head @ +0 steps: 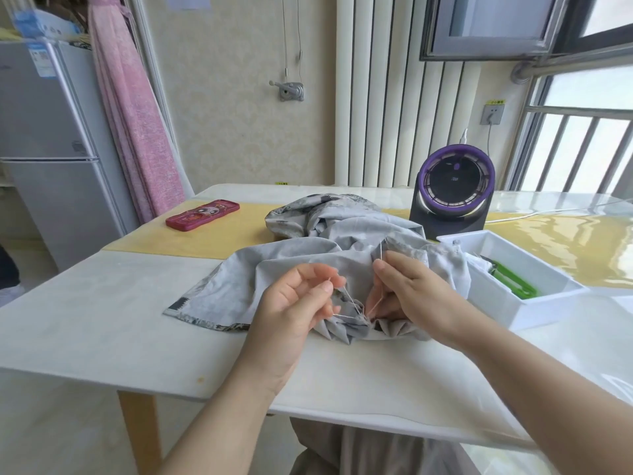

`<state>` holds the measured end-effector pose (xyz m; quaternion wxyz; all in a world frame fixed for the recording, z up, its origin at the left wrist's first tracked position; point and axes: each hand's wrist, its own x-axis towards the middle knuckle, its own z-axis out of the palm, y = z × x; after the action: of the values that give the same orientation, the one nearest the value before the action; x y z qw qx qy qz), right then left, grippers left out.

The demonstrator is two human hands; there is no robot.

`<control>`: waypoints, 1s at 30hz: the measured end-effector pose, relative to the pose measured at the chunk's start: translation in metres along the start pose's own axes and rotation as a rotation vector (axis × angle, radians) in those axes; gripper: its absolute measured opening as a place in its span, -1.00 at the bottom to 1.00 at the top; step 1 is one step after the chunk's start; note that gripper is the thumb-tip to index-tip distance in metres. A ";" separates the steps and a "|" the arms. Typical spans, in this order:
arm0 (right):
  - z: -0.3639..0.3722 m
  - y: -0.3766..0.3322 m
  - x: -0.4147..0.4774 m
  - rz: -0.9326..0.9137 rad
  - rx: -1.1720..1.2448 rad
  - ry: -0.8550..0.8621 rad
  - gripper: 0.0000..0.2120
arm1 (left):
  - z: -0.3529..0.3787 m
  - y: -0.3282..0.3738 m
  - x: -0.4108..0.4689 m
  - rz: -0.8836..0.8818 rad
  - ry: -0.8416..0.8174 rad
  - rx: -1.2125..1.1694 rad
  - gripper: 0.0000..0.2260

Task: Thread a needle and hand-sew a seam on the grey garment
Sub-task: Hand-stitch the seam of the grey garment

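Right hand: thumb and forefinger fingers pinched on a thin silver steel needle, long axis near upright, point away from the person. Left hand: fingers pinched on a pale cotton thread, remaining digits loosely curled. The thread runs down from both hands to a gathered fold of the crumpled grey cotton garment, which lies on the white surface directly below and between the hands. Judgement: needle is threaded; next stitch enters the fold below the right hand, which is nearer. No legible writing on the white plastic tray or purple-ringed fan.
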<state>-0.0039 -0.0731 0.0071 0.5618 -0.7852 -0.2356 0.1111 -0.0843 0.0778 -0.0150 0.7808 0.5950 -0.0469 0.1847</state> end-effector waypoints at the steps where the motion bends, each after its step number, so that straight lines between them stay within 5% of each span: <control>1: -0.002 -0.002 -0.003 0.028 0.059 -0.034 -0.70 | 0.001 -0.001 0.001 0.006 0.015 0.051 -0.90; 11: -0.015 -0.006 -0.006 0.084 0.286 -0.235 -0.68 | 0.014 -0.009 0.004 -0.005 0.009 0.279 -0.82; 19: -0.024 -0.005 -0.006 0.142 0.474 -0.353 -0.65 | 0.013 -0.008 0.003 -0.149 0.030 0.096 -0.85; 22: -0.024 -0.008 -0.006 0.133 0.351 -0.288 -0.72 | 0.014 -0.007 0.002 -0.180 0.014 0.032 -0.84; 26: -0.026 -0.021 -0.010 -0.141 -0.244 -0.099 -0.75 | 0.014 -0.004 0.003 -0.098 0.022 0.112 -0.84; 30: -0.032 -0.033 -0.006 -0.293 -0.520 -0.018 -0.79 | 0.012 0.000 0.005 0.046 0.043 0.260 -0.86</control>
<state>-0.0031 -0.0941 0.0487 0.3497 -0.8594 -0.3718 -0.0285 -0.0781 0.0680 -0.0101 0.6935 0.6858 -0.0195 0.2200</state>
